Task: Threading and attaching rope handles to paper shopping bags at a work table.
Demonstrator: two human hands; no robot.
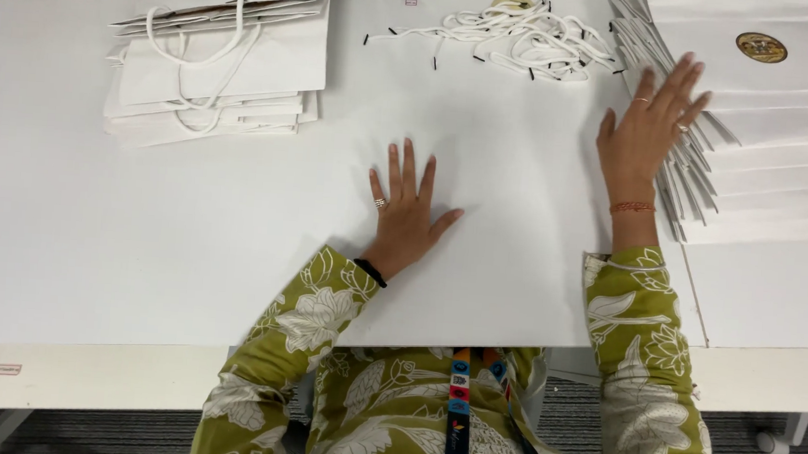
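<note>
A large flat white paper sheet [485,147] is spread over the middle of the white tabletop [62,232], its near edge reaching the tabletop's near edge. The left hand [408,211] is laid flat on this sheet, palm down, fingers spread, nothing pinched; a ring is worn on one finger and a dark band at the wrist. The right hand [648,130] is opened wide, fingers fanned, and is set against the left edge of a fanned stack of flat white paper bags [769,158] that fills the far right corner of the tabletop; whether anything is gripped cannot be told. A thin reddish bracelet [632,207] is worn on that wrist. A round gold seal [761,47] is seen on the topmost bag of the stack. At the far edge, between the two hands, a loose heap of white cord handles with black tips [522,36] is lying. Toward the far left corner, a pile of folded white paper bags with cord handles fitted [222,53] is stacked, well apart from both hands
</note>
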